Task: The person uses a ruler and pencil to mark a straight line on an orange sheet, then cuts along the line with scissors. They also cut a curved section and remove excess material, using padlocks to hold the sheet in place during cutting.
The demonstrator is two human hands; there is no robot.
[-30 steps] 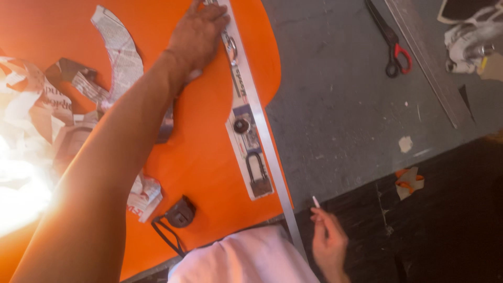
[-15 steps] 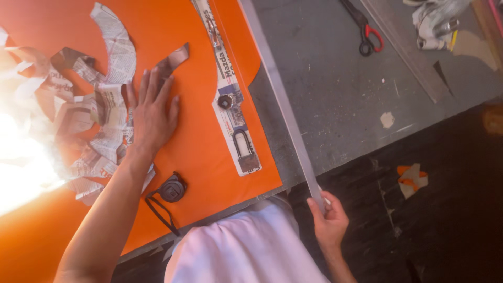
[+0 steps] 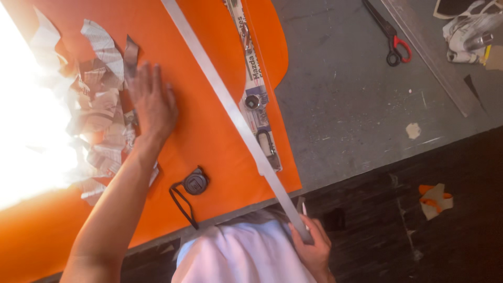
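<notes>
My left hand (image 3: 152,102) lies flat, fingers apart, on a large orange sheet (image 3: 209,131) spread over a grey table, right beside a heap of newspaper pattern pieces (image 3: 99,110). My right hand (image 3: 314,246), below the table's near edge, grips the near end of a long metal ruler (image 3: 230,110). The ruler runs diagonally up and left across the orange sheet. A narrow newspaper strip (image 3: 257,99) lies along the sheet's right side, just right of the ruler. A small white piece, perhaps chalk, shows at my right fingers.
A round black tape measure (image 3: 195,183) with a cord sits near the sheet's front edge. Red-handled scissors (image 3: 390,39) and a second long metal straightedge (image 3: 435,63) lie on the grey table (image 3: 356,115) at upper right. Scraps lie on the dark floor (image 3: 435,202).
The ruler has swung left from the sheet's right edge onto the orange sheet, my right hand still holding its end. My left hand came down from the ruler's far end to beside the newspaper pieces.
</notes>
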